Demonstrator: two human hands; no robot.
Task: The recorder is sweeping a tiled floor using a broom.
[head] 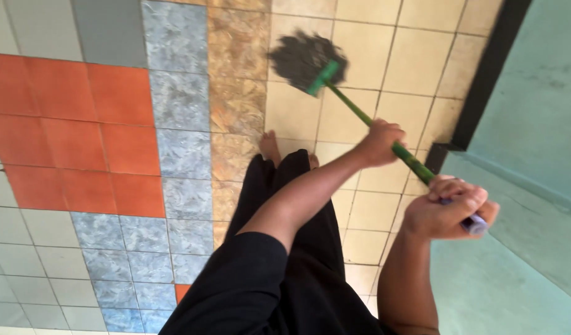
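Grey mop head [305,57] smeared by motion blur, green handle [366,120] hidden inside both fists, one bare foot [270,146] partly covered by black trousers [298,248], elbows cut off at bottom edge

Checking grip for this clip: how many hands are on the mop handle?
2. The left hand grips the green mop handle partway down; the right hand wraps its top end near the teal wall. No other hands show.

Stringy mop [304,57], glossy floor tiles [124,124]

Single head view, tilted, looking steeply down, close; mop end blurred.
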